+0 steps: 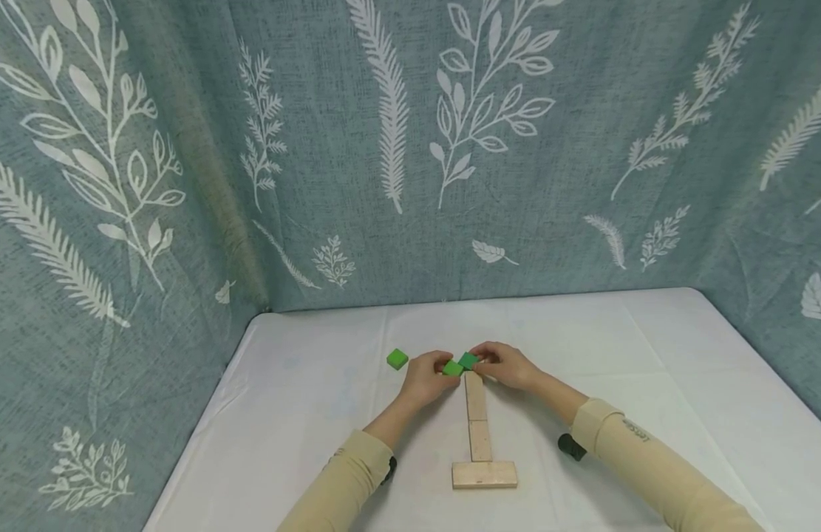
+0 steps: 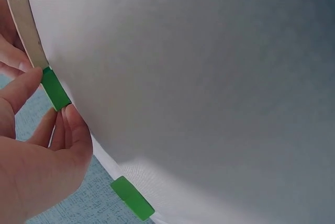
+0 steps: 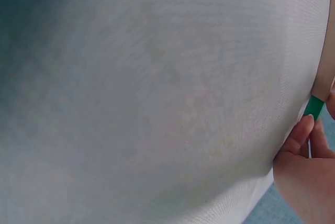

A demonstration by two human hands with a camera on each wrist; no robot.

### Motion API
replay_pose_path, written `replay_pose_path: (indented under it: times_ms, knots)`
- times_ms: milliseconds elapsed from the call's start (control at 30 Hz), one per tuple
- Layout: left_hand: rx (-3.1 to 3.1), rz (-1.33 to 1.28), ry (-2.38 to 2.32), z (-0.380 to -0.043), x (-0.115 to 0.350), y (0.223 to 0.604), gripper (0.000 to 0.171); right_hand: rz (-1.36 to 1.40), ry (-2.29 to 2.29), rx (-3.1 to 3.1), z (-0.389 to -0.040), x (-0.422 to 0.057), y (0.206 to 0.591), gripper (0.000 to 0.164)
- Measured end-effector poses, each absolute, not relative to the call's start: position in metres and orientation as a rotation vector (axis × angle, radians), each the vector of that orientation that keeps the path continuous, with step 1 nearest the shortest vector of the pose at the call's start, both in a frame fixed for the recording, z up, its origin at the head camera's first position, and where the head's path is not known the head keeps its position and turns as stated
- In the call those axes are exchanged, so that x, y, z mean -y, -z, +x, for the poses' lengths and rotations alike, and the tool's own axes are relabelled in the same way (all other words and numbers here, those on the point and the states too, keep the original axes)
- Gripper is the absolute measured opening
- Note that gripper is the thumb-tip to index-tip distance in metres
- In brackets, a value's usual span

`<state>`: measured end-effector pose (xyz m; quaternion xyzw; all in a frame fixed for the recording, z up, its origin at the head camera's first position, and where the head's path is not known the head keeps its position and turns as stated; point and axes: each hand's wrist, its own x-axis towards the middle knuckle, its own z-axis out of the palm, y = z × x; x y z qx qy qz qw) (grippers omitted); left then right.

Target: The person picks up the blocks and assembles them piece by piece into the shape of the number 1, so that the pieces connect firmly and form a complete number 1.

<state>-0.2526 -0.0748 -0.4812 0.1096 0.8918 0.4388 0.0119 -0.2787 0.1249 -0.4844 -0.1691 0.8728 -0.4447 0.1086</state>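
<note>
At the far end of a line of wooden blocks, my left hand [image 1: 426, 380] pinches a light green block [image 1: 453, 368] between thumb and fingers. Opposite it, my right hand [image 1: 510, 366] pinches a darker green block [image 1: 468, 360]. The two green blocks sit side by side, corners close together, just beyond the end of the upper plank [image 1: 475, 396]. In the left wrist view the held green block [image 2: 55, 89] lies against the plank's end [image 2: 29, 30]. Fingers partly hide the darker block [image 3: 314, 108] in the right wrist view.
Another light green block [image 1: 397, 359] lies left of my left hand. A second plank [image 1: 479, 441] continues toward me and meets a crosswise wooden block [image 1: 485, 475]. The white cloth-covered table [image 1: 304, 414] is bordered by a leaf-patterned curtain [image 1: 410, 251].
</note>
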Motion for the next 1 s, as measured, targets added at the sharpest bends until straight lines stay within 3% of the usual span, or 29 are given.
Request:
replay_pose_path:
  times_ms: [1000]
  knots:
    - [-2.722,0.275,-1.477,-0.2512,0.0779,0.4774,0.039,-0.496,1.309,-2.568,-0.2774,-0.1245,0.4851,0.030]
